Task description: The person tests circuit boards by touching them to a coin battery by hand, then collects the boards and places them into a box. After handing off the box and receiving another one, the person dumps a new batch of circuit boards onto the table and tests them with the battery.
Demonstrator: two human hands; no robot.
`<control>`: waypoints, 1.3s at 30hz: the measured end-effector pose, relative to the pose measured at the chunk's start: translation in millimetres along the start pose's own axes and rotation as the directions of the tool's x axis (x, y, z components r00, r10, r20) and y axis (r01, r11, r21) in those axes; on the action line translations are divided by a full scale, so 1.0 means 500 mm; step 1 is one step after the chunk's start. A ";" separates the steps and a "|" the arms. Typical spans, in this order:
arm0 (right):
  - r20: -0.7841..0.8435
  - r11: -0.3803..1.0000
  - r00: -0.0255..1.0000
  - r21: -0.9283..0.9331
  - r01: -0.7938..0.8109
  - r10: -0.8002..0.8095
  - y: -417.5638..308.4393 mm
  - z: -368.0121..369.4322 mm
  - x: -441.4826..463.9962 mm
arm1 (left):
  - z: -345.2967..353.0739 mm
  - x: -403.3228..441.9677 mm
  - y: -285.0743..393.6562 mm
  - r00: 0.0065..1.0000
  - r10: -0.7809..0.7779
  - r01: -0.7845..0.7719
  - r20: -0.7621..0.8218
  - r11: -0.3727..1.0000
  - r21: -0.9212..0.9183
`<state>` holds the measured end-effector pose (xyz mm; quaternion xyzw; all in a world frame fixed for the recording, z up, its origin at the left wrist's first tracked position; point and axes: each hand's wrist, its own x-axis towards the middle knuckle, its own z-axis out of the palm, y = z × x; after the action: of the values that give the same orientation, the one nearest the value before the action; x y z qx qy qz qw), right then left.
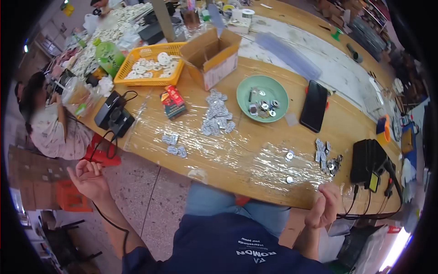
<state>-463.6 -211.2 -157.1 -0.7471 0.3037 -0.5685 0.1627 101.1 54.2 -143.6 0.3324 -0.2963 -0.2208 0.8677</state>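
Palm up, my left hand is off the table's left front corner, thumb apart and fingers loosely bent; I see nothing in it. A black cable runs past this wrist and along the forearm. My right hand is at the front edge on the right with its fingers curled together, and their inner side is hidden. Nearest to it are a round metal piece, another round piece and a small pile of grey strip-like pieces. Dark metal parts lie beside that pile.
On the film-covered table are a green bowl with small metal parts, a heap of grey pieces, a phone, a cardboard box and a yellow basket. Black devices stand left. Another person sits at left.
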 end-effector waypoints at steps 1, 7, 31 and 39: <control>0.019 0.999 0.999 -0.015 -0.031 0.031 0.004 -0.012 -0.005 | 0.008 -0.007 0.015 0.986 0.149 -0.091 -0.071 0.851 0.518; 0.043 0.999 0.998 -0.011 -0.049 0.049 0.001 0.005 0.007 | 0.103 0.009 0.045 0.911 0.412 -0.286 -0.029 0.680 0.675; 0.040 0.988 0.995 -0.131 -0.087 0.093 -0.065 -0.061 -0.077 | -0.487 0.086 -0.020 0.362 0.323 0.562 -0.875 0.673 0.481; -0.011 0.985 0.999 -0.166 -0.053 0.052 -0.046 -0.059 -0.041 | -0.478 0.167 -0.104 0.536 0.084 0.302 -0.840 0.910 0.284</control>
<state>-489.0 -177.5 -150.1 -0.7479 0.3704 -0.5390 0.1137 310.1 76.6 -293.9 0.5835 0.1379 -0.0252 0.7999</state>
